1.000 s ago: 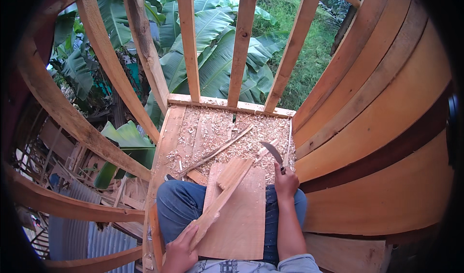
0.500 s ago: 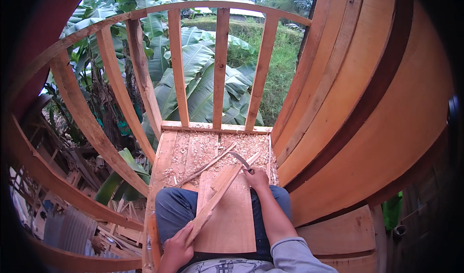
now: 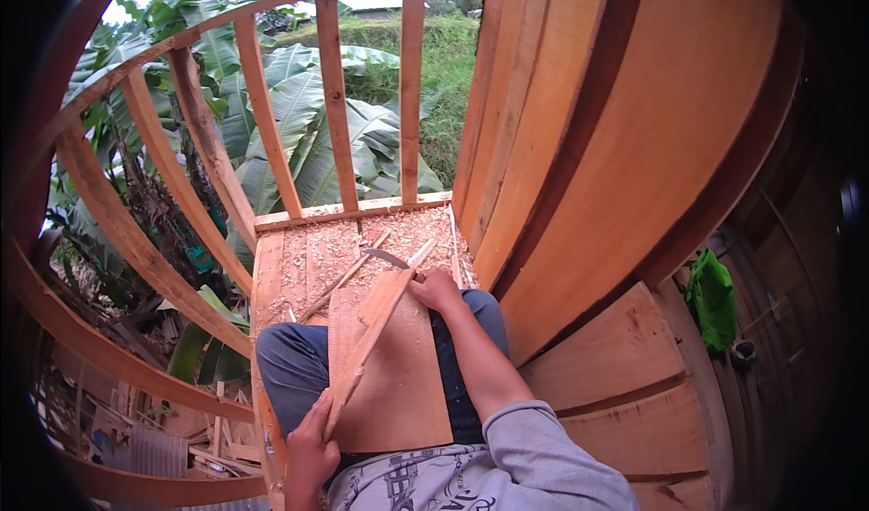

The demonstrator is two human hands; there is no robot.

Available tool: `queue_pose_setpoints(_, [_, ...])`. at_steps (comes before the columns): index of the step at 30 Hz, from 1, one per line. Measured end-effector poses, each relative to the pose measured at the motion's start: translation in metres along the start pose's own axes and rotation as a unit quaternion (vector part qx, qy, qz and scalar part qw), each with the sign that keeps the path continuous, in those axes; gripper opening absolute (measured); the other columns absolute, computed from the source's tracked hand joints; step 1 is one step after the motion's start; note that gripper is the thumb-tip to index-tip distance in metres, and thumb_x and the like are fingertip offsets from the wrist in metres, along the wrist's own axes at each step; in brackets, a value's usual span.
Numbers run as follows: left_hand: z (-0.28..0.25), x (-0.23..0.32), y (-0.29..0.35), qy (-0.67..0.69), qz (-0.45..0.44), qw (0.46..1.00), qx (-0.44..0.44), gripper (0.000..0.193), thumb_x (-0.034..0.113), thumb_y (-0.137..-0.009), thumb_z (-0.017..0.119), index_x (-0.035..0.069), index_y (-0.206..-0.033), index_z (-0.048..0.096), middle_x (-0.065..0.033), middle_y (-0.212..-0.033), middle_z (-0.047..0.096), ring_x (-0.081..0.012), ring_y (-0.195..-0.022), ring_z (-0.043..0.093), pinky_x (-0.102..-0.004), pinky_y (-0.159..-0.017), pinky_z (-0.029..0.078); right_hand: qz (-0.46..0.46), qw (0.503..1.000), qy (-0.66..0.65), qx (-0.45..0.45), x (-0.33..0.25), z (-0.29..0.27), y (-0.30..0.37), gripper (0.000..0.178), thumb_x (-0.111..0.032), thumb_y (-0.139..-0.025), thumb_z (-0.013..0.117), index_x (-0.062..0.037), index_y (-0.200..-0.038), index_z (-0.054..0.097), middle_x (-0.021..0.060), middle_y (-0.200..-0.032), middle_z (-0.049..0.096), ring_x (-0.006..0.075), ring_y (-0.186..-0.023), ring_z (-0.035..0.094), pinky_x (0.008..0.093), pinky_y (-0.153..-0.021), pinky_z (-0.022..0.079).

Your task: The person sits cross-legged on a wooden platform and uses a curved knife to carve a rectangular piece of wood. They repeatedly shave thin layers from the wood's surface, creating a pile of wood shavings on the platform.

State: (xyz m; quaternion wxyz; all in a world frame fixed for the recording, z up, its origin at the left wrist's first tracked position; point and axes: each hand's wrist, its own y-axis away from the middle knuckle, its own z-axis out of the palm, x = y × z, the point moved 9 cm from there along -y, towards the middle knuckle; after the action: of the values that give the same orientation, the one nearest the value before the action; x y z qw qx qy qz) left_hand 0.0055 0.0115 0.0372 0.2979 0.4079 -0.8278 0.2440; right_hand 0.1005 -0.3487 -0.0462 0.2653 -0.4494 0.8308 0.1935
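Note:
My left hand [image 3: 314, 443] is closed round the near end of a long, pale wooden strip [image 3: 369, 334]. The strip slants away to the right, with a roughly hewn edge and a narrow far end. Beneath it a wide flat board [image 3: 398, 398] lies across my lap. My right hand [image 3: 437, 290] grips a knife with a curved blade [image 3: 386, 257], its handle mostly hidden in the fist. The blade points left and crosses the strip close to its far end; whether it touches the wood I cannot tell.
Curled shavings [image 3: 335, 244] cover the planks beyond my knees, where a thin stick [image 3: 347, 276] lies. A slatted wooden railing [image 3: 333, 104] curves round the front and left, with banana leaves behind. Tall wooden panelling [image 3: 625, 122] rises on the right, near a green bag [image 3: 711, 303].
The view has swung to the right, so the scene sits further left. The curved blade lies flatter across the strip. Both hands keep their hold.

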Motion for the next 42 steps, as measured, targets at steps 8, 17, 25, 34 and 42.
queue_pose_setpoints(8, [-0.015, 0.01, 0.012, 0.238, -0.135, 0.962, -0.01, 0.054, -0.01, -0.075, 0.046, -0.003, -0.128, 0.05, -0.0152, -0.113, 0.062, -0.0189, -0.105, 0.059, -0.0286, -0.09, 0.044, -0.024, 0.994, -0.061, 0.087, -0.002, -0.025, 0.01, 0.044, -0.048, -0.08, 0.061, -0.0051, -0.082, 0.072, 0.0216, -0.083, 0.067, 0.0367, -0.084, 0.065, 0.0429, -0.076, 0.052])
queue_pose_setpoints(17, [-0.03, 0.013, 0.01, 0.252, -0.144, 0.954, -0.071, 0.046, -0.003, -0.08, 0.054, -0.002, -0.126, 0.051, -0.0141, -0.108, 0.065, -0.0158, -0.103, 0.059, -0.0289, -0.09, 0.044, -0.032, 0.968, -0.156, 0.194, 0.022, -0.04, 0.015, 0.04, -0.03, -0.081, 0.065, 0.0044, -0.063, 0.06, 0.018, -0.053, 0.056, 0.0251, -0.047, 0.054, 0.0392, -0.051, 0.042])
queue_pose_setpoints(25, [-0.018, -0.058, -0.008, 0.285, -0.23, 0.926, -0.097, 0.048, 0.002, -0.08, 0.062, -0.001, -0.126, 0.051, -0.0082, -0.113, 0.061, -0.0145, -0.106, 0.055, -0.0296, -0.092, 0.043, 0.032, 0.988, -0.081, 0.124, 0.013, -0.018, 0.005, 0.03, -0.032, -0.081, 0.064, -0.002, -0.078, 0.065, 0.0179, -0.07, 0.064, 0.037, -0.071, 0.064, 0.0439, -0.068, 0.049])
queue_pose_setpoints(34, [-0.003, -0.089, -0.024, 0.201, -0.29, 0.925, -0.14, 0.045, 0.012, -0.083, 0.067, 0.0, -0.123, 0.052, -0.0123, -0.104, 0.066, -0.0175, -0.095, 0.063, -0.0322, -0.083, 0.05, -0.063, 0.963, -0.132, 0.226, 0.012, -0.025, 0.005, 0.016, -0.013, -0.081, 0.066, 0.0021, -0.077, 0.061, 0.0132, -0.078, 0.06, 0.0293, -0.069, 0.061, 0.038, -0.062, 0.047])
queue_pose_setpoints(42, [0.0, -0.085, -0.031, 0.105, -0.333, 0.923, -0.163, 0.041, 0.018, -0.083, 0.067, 0.001, -0.118, 0.055, -0.0173, -0.098, 0.068, -0.0221, -0.093, 0.067, -0.0329, -0.081, 0.051, -0.176, 0.974, -0.143, -0.022, -0.081, 0.008, 0.035, 0.02, -0.014, -0.075, 0.068, -0.0032, -0.063, 0.055, 0.012, -0.059, 0.057, 0.0297, -0.051, 0.058, 0.0382, -0.05, 0.044])
